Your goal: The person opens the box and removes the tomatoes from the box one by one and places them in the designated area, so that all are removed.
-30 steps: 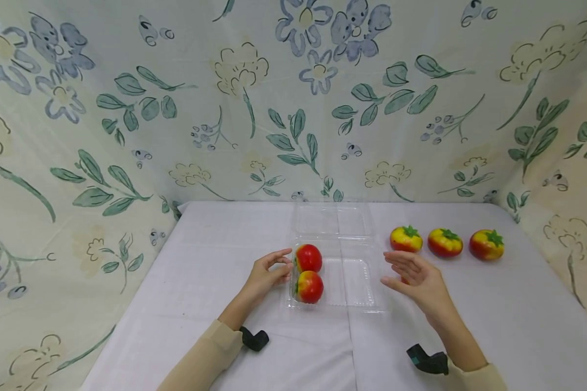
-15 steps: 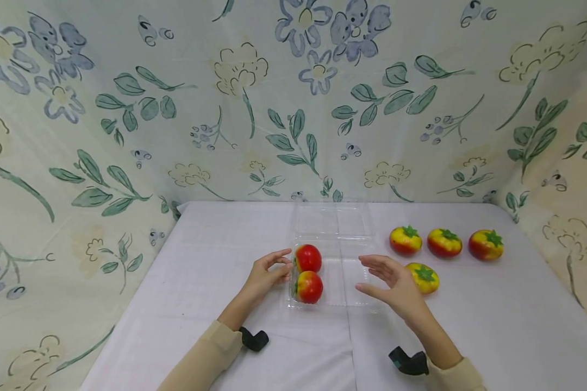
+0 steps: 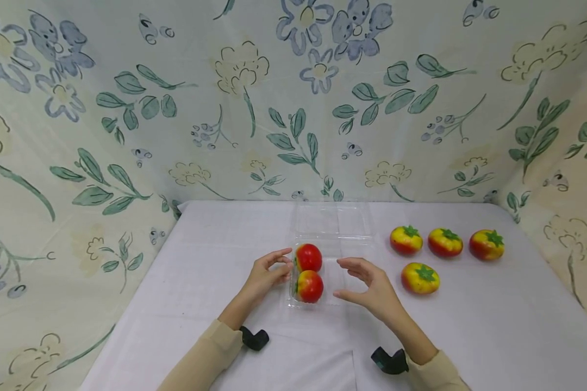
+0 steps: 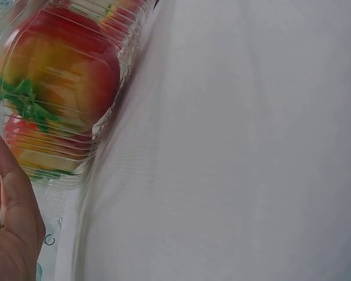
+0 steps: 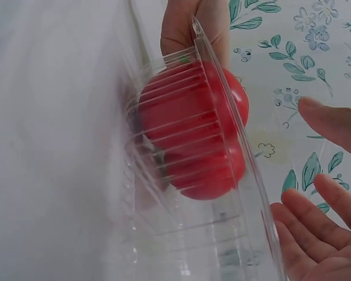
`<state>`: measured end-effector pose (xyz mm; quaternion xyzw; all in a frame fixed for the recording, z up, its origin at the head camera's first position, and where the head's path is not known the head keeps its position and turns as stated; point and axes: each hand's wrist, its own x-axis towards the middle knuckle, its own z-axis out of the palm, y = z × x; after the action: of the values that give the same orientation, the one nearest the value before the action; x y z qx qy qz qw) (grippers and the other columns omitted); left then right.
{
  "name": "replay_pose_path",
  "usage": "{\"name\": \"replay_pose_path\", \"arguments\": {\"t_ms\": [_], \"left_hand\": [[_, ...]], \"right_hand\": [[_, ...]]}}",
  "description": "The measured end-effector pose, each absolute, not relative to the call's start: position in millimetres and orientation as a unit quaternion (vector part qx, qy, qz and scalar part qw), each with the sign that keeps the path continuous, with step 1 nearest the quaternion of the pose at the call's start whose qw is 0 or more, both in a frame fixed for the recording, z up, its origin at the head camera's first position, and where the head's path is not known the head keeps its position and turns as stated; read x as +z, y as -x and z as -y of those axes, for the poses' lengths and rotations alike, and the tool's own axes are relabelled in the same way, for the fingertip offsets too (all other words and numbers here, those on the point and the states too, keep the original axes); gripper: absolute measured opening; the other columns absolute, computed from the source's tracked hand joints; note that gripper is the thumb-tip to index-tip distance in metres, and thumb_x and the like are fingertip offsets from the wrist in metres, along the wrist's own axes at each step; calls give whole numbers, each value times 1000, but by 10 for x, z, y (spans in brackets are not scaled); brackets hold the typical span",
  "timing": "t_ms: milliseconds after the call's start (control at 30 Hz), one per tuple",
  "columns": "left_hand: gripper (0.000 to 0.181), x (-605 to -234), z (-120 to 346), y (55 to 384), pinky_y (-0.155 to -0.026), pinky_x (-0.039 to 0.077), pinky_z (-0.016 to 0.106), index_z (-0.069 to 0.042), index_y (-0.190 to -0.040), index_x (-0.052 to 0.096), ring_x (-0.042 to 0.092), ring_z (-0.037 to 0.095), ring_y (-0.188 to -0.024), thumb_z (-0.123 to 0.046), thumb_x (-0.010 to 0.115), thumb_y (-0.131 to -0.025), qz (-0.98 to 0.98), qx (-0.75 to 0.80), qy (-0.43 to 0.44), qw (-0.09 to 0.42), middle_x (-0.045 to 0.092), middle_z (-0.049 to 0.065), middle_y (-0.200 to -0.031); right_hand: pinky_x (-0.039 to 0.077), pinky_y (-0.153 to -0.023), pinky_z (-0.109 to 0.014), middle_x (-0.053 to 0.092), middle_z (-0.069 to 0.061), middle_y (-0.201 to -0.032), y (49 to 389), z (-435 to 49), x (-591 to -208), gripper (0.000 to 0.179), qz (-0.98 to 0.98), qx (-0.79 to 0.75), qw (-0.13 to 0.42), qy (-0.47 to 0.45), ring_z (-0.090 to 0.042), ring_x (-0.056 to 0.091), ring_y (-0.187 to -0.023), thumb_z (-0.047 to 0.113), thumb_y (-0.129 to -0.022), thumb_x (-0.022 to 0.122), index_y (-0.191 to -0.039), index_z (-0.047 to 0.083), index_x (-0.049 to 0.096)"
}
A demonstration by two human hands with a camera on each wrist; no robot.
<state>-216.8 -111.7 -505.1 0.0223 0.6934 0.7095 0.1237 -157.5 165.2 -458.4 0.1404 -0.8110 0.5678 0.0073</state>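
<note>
A clear plastic clamshell box point(image 3: 316, 306) lies open on the white cloth, its lid point(image 3: 318, 221) folded back. Two red-and-yellow persimmon-like fruits, one farther back point(image 3: 308, 258) and one nearer point(image 3: 310, 287), sit along its left side. My left hand point(image 3: 269, 272) stays at the box's left edge, fingers slightly bent; whether they touch the wall is unclear. Over the right half of the box is my right hand point(image 3: 372, 288), thumb and fingers spread, holding nothing. In the right wrist view, that hand point(image 5: 324, 234) appears beside the box rim.
Right of the box lie more such fruits: three in a back row, at left point(image 3: 405, 241), middle point(image 3: 445, 243) and right point(image 3: 486, 245), plus one in front point(image 3: 419, 279). Floral cloth point(image 3: 254, 125) hangs behind and at the sides of the table point(image 3: 215, 233).
My right hand has moved left from beside the loose fruits to over the box, uncovering the front fruit. My left hand and the two boxed fruits have stayed put.
</note>
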Motion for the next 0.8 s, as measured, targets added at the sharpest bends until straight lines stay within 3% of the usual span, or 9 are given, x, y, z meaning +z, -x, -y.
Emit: {"name": "replay_pose_path", "arguments": {"t_ms": [267, 567, 800], "left_hand": [[45, -5037, 1112, 2172, -76, 59, 26, -9, -137, 60, 65, 14, -74, -12, 71, -94, -695, 708, -27, 122, 61, 10, -109], [45, -5029, 1115, 2167, -76, 59, 26, -10, -137, 60, 66, 14, -74, -13, 71, -94, -696, 707, -27, 124, 61, 10, -109], [45, -5041, 1122, 2167, -75, 59, 26, -8, -137, 60, 66, 14, -73, -12, 71, -94, -694, 709, -29, 123, 61, 10, -109]], "right_hand": [[44, -102, -55, 63, -11, -129, 1598, -1491, -4638, 57, 812, 562, 12, -156, -31, 57, -122, 7, -76, 87, -128, 7, 63], [43, -103, -57, 62, -16, -129, 1621, -1353, -4661, 61, 810, 562, 2, -169, -42, 55, -121, 8, -74, 89, -128, 1, 61], [44, -103, -57, 64, -14, -127, 1634, -1255, -4691, 61, 811, 560, -7, -171, -40, 56, -121, 6, -73, 89, -128, 3, 62]]}}
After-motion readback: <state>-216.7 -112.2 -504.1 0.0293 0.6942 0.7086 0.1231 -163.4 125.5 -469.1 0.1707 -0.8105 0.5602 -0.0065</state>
